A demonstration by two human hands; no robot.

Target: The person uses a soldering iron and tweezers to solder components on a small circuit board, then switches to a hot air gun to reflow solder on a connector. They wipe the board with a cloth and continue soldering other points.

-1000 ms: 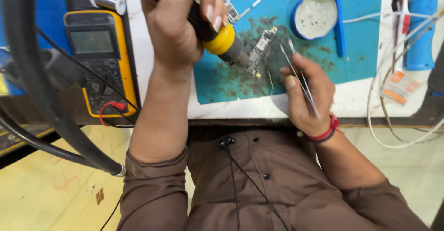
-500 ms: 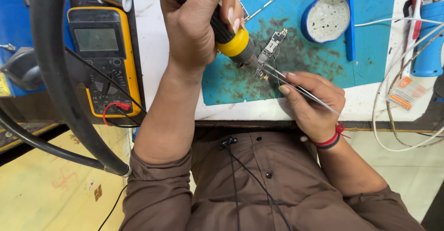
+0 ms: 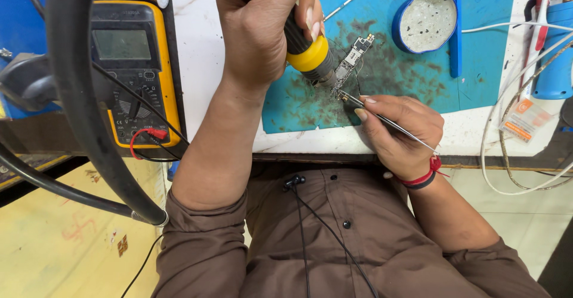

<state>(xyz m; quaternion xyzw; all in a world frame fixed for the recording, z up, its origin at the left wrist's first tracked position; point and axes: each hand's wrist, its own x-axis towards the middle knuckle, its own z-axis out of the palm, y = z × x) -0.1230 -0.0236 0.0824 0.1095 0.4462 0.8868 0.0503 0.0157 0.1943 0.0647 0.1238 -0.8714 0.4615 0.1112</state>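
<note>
The blue mat (image 3: 477,89) ran off the top of the frame, and its near edge sat just short of the white tabletop (image 3: 203,65) lip at mid-frame. Open room was scarce: bare mat lay to the right of the work, under the round tin (image 3: 425,20) at upper right.

My left hand (image 3: 256,35) came in from the upper middle, its fingers (image 3: 310,20) wrapped tight around the black-and-yellow hot tool (image 3: 307,53), whose nozzle pointed down at the small circuit board (image 3: 353,59). That board lay tilted on the stained middle of the mat. My right hand (image 3: 400,131), at centre right, had its fingers (image 3: 364,108) pressed together on thin tweezers (image 3: 388,121), and their tip touched the board's lower end.

At the left of the frame stood a yellow meter (image 3: 131,71) with red and black leads, and a thick black hose (image 3: 83,107) curved across in front of it. White cables (image 3: 507,149) and a blue handle (image 3: 555,47) crowded the right edge.
</note>
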